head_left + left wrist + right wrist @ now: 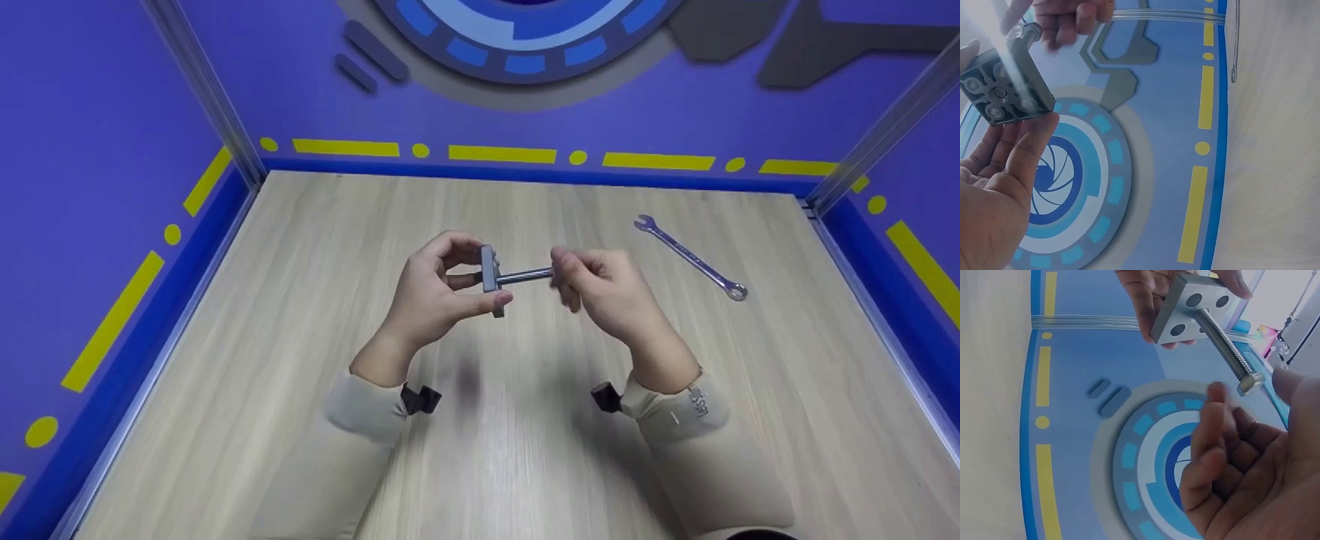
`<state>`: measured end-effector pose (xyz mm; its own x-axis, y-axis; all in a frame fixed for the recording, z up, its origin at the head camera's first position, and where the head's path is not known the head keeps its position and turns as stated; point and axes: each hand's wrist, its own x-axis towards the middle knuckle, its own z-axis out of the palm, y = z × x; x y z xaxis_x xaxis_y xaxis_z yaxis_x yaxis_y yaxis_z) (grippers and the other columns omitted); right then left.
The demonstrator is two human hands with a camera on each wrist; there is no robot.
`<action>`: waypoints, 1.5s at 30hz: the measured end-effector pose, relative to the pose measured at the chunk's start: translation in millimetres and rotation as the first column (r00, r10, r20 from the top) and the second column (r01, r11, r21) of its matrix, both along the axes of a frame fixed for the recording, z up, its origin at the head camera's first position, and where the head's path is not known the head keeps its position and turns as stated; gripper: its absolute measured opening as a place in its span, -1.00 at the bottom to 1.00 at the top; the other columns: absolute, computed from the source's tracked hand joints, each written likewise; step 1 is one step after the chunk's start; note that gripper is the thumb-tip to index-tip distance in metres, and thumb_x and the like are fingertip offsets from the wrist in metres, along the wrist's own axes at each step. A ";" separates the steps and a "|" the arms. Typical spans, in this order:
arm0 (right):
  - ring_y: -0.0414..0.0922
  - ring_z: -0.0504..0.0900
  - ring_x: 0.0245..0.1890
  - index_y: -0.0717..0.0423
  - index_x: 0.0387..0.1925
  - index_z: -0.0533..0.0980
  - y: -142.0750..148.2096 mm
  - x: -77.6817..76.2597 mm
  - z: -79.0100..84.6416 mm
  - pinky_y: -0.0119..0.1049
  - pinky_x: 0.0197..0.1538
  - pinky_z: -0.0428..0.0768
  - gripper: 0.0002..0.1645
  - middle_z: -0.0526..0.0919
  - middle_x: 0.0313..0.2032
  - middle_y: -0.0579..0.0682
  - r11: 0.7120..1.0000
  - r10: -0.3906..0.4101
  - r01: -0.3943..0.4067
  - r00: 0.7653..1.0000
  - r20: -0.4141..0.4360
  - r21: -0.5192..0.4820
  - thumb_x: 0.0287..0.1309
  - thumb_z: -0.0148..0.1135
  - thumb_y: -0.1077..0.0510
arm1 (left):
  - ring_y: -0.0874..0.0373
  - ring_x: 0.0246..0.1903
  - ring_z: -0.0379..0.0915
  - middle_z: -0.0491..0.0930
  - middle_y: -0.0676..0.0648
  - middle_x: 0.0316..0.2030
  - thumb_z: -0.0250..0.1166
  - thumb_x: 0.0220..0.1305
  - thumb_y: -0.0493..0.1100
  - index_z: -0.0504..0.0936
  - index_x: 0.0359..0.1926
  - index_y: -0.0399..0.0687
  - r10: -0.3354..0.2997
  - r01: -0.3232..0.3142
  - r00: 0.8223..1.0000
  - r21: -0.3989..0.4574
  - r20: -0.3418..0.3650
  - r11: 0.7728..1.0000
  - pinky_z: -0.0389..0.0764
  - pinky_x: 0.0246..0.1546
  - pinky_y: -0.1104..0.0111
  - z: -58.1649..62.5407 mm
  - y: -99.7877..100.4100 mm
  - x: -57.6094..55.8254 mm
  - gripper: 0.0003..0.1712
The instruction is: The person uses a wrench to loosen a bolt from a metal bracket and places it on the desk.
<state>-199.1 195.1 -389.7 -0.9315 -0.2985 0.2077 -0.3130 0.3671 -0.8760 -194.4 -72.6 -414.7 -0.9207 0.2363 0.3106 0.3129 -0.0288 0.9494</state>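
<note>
My left hand (pixel 431 292) grips a square grey metal plate (pixel 489 268) by its edges, thumb on the near side. From the plate a long hex-head bolt (pixel 525 276) sticks out to the right. Its threads and hex head show in the right wrist view, where the plate (pixel 1184 314) has several round holes around the bolt. My right hand (pixel 611 292) is at the bolt's head; in the right wrist view its bent thumb and forefinger stand apart on either side of the head. The plate's back (pixel 1013 84), with round recesses, faces the left wrist camera.
A combination wrench (pixel 690 259) lies on the wood-grain table (pixel 300 247), beyond and right of my right hand. Blue panels (pixel 480 120) with yellow marks and metal frame posts enclose the table at the back and sides.
</note>
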 end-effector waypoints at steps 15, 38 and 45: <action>-0.24 0.49 -0.47 0.20 -0.15 0.74 4.8 1.3 2.5 -0.45 -0.41 0.49 -0.78 0.58 -0.44 -0.09 0.996 0.093 -0.093 0.996 -0.009 0.015 0.68 0.30 0.16 | -0.01 0.20 0.73 0.70 -0.16 0.14 0.81 0.09 -0.19 0.66 0.23 -0.18 0.017 -0.018 1.000 -0.044 -0.008 0.999 0.87 0.32 0.26 -1.3 1.0 -1.6 -0.27; -0.21 0.63 -0.41 0.33 0.02 0.77 6.1 -4.0 2.0 -0.45 -0.33 0.62 -0.76 0.77 -0.29 0.02 0.997 0.070 -0.068 0.997 -0.036 0.039 0.57 0.43 0.19 | -0.02 0.21 0.75 0.71 -0.17 0.13 0.80 0.08 -0.23 0.66 0.24 -0.19 0.019 -0.019 1.000 -0.028 -0.002 0.999 0.87 0.31 0.25 6.6 -0.6 -0.2 -0.27; -0.22 0.43 -0.68 0.25 -0.59 0.60 -1.1 -4.3 -2.8 -0.41 -0.54 0.49 -0.24 0.52 -0.70 -0.09 0.998 0.058 -0.057 0.998 0.040 -0.016 0.84 0.02 0.00 | -0.06 0.21 0.77 0.71 -0.17 0.13 0.82 0.08 -0.20 0.66 0.26 -0.18 0.018 -0.018 1.000 -0.044 -0.001 0.999 0.87 0.31 0.26 3.2 -0.2 1.7 -0.25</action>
<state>-203.5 194.0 -392.5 -0.9205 -0.3490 0.1754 -0.2978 0.3363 -0.8935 -192.7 -72.8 -411.5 -0.9246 0.2335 0.3010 0.3136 0.0182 0.9494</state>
